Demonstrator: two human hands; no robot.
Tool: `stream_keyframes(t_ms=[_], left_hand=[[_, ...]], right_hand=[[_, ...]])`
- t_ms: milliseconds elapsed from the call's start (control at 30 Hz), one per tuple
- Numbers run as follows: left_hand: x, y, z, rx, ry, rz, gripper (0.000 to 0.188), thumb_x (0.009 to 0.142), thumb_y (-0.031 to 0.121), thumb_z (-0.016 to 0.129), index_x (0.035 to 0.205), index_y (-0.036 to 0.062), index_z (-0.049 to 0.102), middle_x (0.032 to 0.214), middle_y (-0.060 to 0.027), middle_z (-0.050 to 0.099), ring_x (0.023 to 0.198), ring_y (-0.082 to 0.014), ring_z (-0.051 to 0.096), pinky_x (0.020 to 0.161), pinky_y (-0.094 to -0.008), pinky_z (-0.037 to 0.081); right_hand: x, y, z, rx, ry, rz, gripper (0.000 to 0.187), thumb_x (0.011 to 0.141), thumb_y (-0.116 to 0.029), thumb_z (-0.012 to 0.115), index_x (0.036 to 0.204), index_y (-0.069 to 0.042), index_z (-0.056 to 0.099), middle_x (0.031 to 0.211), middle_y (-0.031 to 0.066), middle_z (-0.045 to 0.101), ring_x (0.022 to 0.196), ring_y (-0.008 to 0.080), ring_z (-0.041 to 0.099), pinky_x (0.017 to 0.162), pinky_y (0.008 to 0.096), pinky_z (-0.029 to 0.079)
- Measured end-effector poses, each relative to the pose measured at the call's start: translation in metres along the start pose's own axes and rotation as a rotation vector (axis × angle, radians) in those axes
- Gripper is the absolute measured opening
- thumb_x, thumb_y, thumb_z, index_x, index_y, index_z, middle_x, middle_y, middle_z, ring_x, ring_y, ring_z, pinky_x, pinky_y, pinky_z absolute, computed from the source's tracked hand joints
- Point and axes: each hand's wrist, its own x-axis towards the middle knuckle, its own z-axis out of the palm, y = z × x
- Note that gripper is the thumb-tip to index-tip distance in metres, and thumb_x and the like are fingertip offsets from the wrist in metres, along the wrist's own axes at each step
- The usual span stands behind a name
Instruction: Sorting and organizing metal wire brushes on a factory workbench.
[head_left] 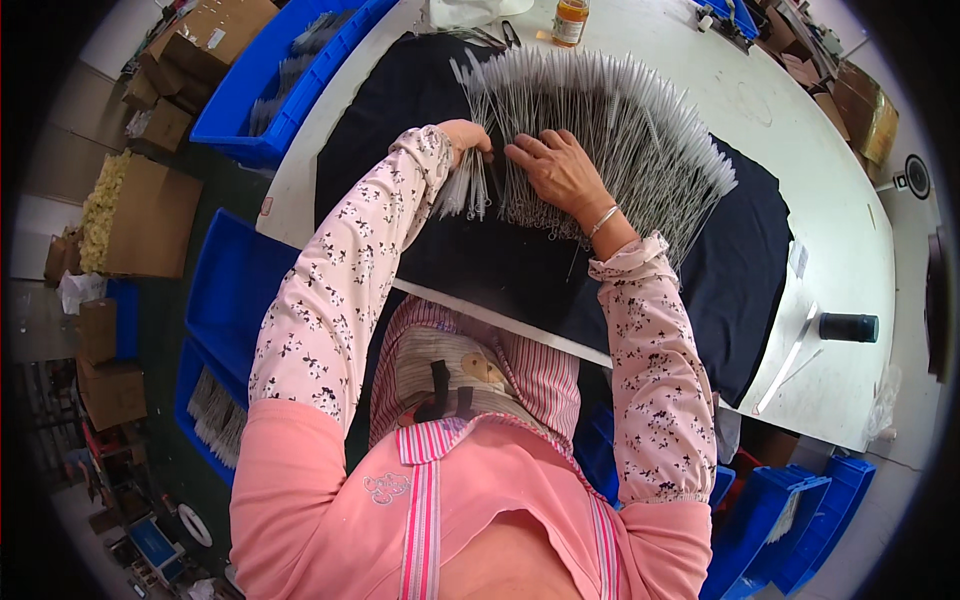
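Observation:
A wide fan of thin wire brushes with white bristles (620, 120) lies on a dark cloth (740, 260) spread over the white table (830, 200). My left hand (465, 135) is closed on a small bundle of these brushes (468, 190) at the fan's left edge. My right hand (558, 170) lies flat on the brush stems next to it, fingers spread and pointing left, with a bracelet on the wrist. Both forearms wear pink flowered sleeve covers.
Blue bins stand left of the table (290, 80), beside my left arm (225, 290), and at the lower right (790, 520). A black cylinder (848, 327) and a flat strip (790, 360) lie on the table's right part. An orange jar (570, 20) and scissors (510, 35) are at the far edge. Cardboard boxes (150, 215) stand on the floor.

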Motion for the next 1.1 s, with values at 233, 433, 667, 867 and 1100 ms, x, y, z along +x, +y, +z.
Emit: stream_keyframes(t_ms=[233, 433, 667, 867, 1100], left_hand=[[0.005, -0.004, 0.011, 0.189, -0.137, 0.285, 0.006, 0.071, -0.001, 0.055, 0.075, -0.0012, 0.059, 0.069, -0.0113, 0.060, 0.056, -0.0226, 0.058, 0.050, -0.0356, 0.049], [-0.034, 0.036, 0.037, -0.021, 0.075, -0.090, 0.012, 0.075, 0.008, 0.065, 0.083, -0.0015, 0.066, 0.071, -0.0096, 0.066, 0.059, -0.0193, 0.061, 0.051, -0.0328, 0.047], [-0.061, 0.054, 0.072, 0.331, 0.496, -0.139, 0.060, 0.058, 0.027, 0.084, 0.104, -0.0017, 0.060, 0.106, -0.0170, 0.064, 0.104, -0.0225, 0.061, 0.090, -0.0331, 0.048], [-0.058, 0.063, 0.068, 0.433, 0.352, -0.193, 0.041, 0.066, 0.019, 0.076, 0.100, 0.0009, 0.064, 0.111, -0.0178, 0.062, 0.108, -0.0240, 0.059, 0.090, -0.0335, 0.048], [-0.046, 0.061, 0.067, 1.064, 0.012, -0.037, 0.036, 0.077, 0.036, 0.062, 0.107, 0.0150, 0.066, 0.106, -0.0073, 0.065, 0.100, -0.0219, 0.062, 0.087, -0.0346, 0.048]], right_hand=[[-0.003, -0.001, -0.008, -0.111, -0.107, -0.162, 0.039, 0.077, -0.013, 0.054, 0.112, -0.029, 0.059, 0.104, 0.0000, 0.050, 0.090, 0.0179, 0.050, 0.083, 0.0382, 0.038], [-0.016, 0.009, -0.010, -0.155, -0.124, -0.147, 0.022, 0.077, -0.015, 0.053, 0.097, -0.020, 0.061, 0.096, 0.0013, 0.049, 0.086, 0.0177, 0.051, 0.076, 0.0375, 0.041], [-0.016, 0.003, -0.011, -0.120, -0.007, -0.039, 0.016, 0.079, -0.017, 0.052, 0.094, -0.014, 0.057, 0.085, 0.0020, 0.051, 0.081, 0.0186, 0.053, 0.071, 0.0320, 0.044], [-0.011, 0.001, -0.010, -0.088, 0.007, -0.075, 0.014, 0.077, -0.017, 0.052, 0.090, -0.014, 0.057, 0.085, 0.0019, 0.049, 0.084, 0.0189, 0.051, 0.077, 0.0336, 0.041], [-0.009, -0.001, -0.014, -0.072, 0.037, -0.115, 0.010, 0.075, -0.016, 0.052, 0.083, -0.013, 0.058, 0.090, 0.0015, 0.050, 0.090, 0.0188, 0.048, 0.083, 0.0347, 0.038]])
